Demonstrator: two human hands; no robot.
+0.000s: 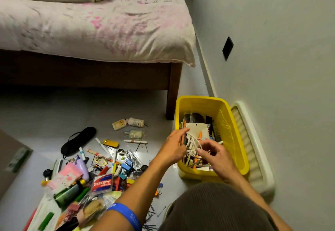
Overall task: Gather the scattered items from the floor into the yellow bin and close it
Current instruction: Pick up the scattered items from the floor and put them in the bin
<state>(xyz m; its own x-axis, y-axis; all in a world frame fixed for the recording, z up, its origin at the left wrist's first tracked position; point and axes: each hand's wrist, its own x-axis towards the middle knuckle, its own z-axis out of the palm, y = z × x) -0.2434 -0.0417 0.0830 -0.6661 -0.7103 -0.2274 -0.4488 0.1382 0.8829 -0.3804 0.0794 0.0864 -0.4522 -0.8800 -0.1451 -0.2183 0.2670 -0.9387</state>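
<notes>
The yellow bin (pixel 233 122) stands open on the floor by the wall, partly filled with pens, cards and small items. Both hands are over its near half and hold a tangled white cable (pixel 192 142). My left hand (pixel 175 147) grips the cable from the left with its index finger stretched toward the bin. My right hand (pixel 216 153) pinches the cable from the right. The bin's white lid (pixel 253 145) leans against the wall behind it. A heap of scattered items (pixel 94 172) covers the floor at the left.
A bed (pixel 94 31) with a floral sheet and a dark wooden frame stands behind the heap, its leg (pixel 172 93) beside the bin. A black eye mask (pixel 78 140), a small bottle (pixel 136 122) and hairpins lie loose on the floor. My knee (pixel 213 210) fills the bottom.
</notes>
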